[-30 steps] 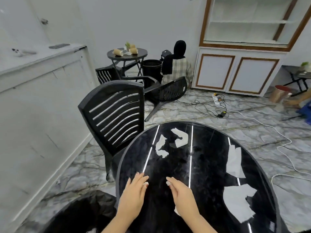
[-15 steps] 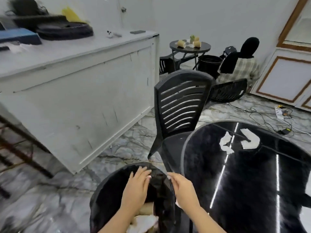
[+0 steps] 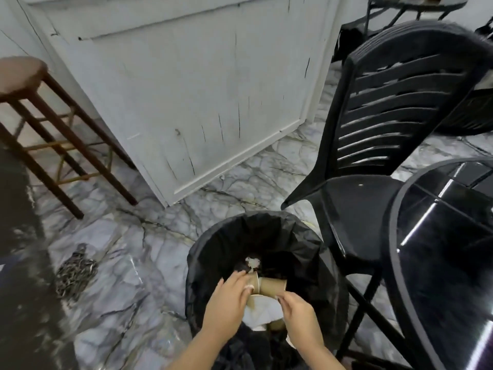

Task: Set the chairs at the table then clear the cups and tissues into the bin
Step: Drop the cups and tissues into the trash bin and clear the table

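Low in the middle of the frame both hands hang over the round bin lined with a black plastic bag [image 3: 266, 236]. The left hand [image 3: 226, 303] has its fingers loosely curled against the brown paper cups [image 3: 269, 287]; the right hand [image 3: 300, 313] is half closed just beside them, above a white crumpled tissue [image 3: 262, 311]. Whether either hand actually grips a cup or tissue, or has just let go, I cannot tell, since the cups and tissue lie at or just inside the bin's mouth under the fingers.

Judging by this, the clearing step is well under way: several cups and tissue are already in or entering the bin. One black slatted plastic chair [image 3: 394, 116] stands at the round glossy black table [image 3: 440, 249] at the right of the frame, its seat partly tucked under the rim, so that chair looks set. Only a slice of the tabletop shows, so whatever is left on it cannot be judged here.

Room is tight on the right, where the bin sits nearly against the chair's leg and the table edge. To the left the marble floor [image 3: 128, 263] lies open, apart from a small dark crumpled heap [image 3: 74, 273], with a brown wooden stool [image 3: 40, 116] at the upper left.
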The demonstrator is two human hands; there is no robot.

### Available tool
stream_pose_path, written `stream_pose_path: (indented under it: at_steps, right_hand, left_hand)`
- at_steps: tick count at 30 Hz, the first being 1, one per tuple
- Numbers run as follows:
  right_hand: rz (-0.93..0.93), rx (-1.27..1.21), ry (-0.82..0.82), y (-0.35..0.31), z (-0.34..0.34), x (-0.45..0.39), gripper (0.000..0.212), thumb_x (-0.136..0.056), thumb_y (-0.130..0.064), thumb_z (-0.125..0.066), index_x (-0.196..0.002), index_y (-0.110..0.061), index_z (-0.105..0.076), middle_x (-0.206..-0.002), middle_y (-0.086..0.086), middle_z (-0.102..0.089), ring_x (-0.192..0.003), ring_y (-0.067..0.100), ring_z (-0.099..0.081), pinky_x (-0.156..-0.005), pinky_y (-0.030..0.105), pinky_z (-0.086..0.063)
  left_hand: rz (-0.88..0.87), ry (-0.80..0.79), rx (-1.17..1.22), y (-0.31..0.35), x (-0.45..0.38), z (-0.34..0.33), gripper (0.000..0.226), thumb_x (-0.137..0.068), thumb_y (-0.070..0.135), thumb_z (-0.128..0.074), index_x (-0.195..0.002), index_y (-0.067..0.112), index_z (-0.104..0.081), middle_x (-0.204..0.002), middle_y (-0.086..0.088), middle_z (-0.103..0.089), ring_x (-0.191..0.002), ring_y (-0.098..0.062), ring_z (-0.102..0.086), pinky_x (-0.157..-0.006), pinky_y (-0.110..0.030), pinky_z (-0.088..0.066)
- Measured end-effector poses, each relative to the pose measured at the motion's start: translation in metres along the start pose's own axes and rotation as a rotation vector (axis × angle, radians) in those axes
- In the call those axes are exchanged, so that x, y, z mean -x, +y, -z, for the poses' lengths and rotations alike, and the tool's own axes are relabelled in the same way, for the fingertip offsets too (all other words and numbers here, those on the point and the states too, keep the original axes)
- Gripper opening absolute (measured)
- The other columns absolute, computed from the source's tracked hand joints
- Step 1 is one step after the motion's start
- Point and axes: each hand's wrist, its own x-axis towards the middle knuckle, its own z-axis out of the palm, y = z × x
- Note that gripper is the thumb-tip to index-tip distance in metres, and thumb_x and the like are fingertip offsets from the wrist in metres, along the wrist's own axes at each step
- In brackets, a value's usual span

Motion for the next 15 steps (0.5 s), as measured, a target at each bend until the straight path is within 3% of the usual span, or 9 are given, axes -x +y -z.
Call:
stream_pose_path:
  at_steps: [2, 4, 6, 8, 9, 11, 15]
  right_hand:
    - [-0.032, 0.007, -0.01, 0.024, -0.018, -0.012, 0.051, -0.092, -0.016, -0.052, -0.068, -0.062, -0.052, -0.077, -0.029, -0.059, -0.085, -0.004, -0.059, -0.074, 0.008, -0.043]
    - [-0.03, 0.059, -0.042, 0.043, -0.035, -0.022, 0.034, -0.094, -0.02, -0.047, -0.084, -0.051, -0.056, -0.085, -0.028, -0.056, -0.093, 0.002, -0.058, -0.09, 0.014, -0.041]
    - [0.005, 0.186, -0.073, 0.06, -0.048, -0.03, 0.025, -0.096, -0.032, -0.039, -0.104, -0.038, -0.062, -0.097, -0.028, -0.055, -0.11, 0.002, -0.051, -0.112, 0.03, -0.02]
    - [-0.033, 0.236, -0.151, 0.075, -0.059, -0.036, 0.053, -0.089, -0.06, -0.019, -0.125, -0.035, -0.05, -0.125, -0.025, -0.049, -0.132, 0.001, -0.031, -0.115, 0.037, -0.001]
    - [-0.051, 0.239, -0.177, 0.081, -0.062, -0.04, 0.079, -0.076, -0.074, -0.003, -0.133, -0.035, -0.041, -0.138, -0.022, -0.04, -0.138, 0.003, -0.018, -0.114, 0.039, 0.003]
    - [-0.067, 0.256, -0.189, 0.092, -0.067, -0.047, 0.114, -0.049, -0.085, 0.021, -0.141, -0.035, -0.026, -0.151, -0.017, -0.022, -0.141, 0.004, -0.001, -0.114, 0.041, 0.004]
    - [-0.048, 0.25, -0.194, 0.077, -0.056, -0.047, 0.123, -0.04, -0.088, 0.025, -0.143, -0.036, -0.018, -0.155, -0.013, -0.011, -0.136, -0.001, 0.008, -0.114, 0.043, 0.005]
  left_hand:
    - [0.023, -0.011, 0.005, -0.011, -0.009, -0.023, 0.047, -0.098, 0.042, -0.018, -0.137, 0.026, -0.038, -0.148, 0.013, -0.033, -0.138, -0.001, -0.021, -0.113, -0.023, -0.007]
    - [0.068, -0.046, 0.028, -0.022, -0.017, -0.046, 0.041, -0.099, 0.038, -0.028, -0.138, 0.029, -0.036, -0.146, 0.012, -0.035, -0.135, -0.003, -0.026, -0.113, -0.028, -0.01]
    - [0.115, -0.102, 0.039, -0.031, -0.021, -0.064, 0.044, -0.098, 0.04, -0.035, -0.141, 0.033, -0.028, -0.148, 0.013, -0.03, -0.137, -0.007, -0.023, -0.115, -0.037, -0.01]
    - [0.139, -0.157, 0.034, -0.04, -0.023, -0.078, 0.052, -0.095, 0.048, -0.035, -0.143, 0.035, -0.02, -0.153, 0.014, -0.019, -0.142, -0.011, -0.012, -0.116, -0.043, -0.006]
    - [0.151, -0.175, 0.028, -0.044, -0.024, -0.083, 0.054, -0.094, 0.051, -0.033, -0.144, 0.037, -0.017, -0.155, 0.014, -0.014, -0.143, -0.013, -0.008, -0.116, -0.045, -0.004]
    - [0.168, -0.177, 0.016, -0.05, -0.024, -0.088, 0.055, -0.094, 0.054, -0.031, -0.144, 0.038, -0.014, -0.156, 0.014, -0.008, -0.144, -0.013, -0.003, -0.116, -0.044, -0.002]
    - [0.17, -0.121, -0.001, -0.045, -0.024, -0.076, 0.055, -0.094, 0.054, -0.029, -0.144, 0.037, -0.016, -0.156, 0.015, -0.007, -0.143, -0.007, -0.001, -0.116, -0.04, 0.0]
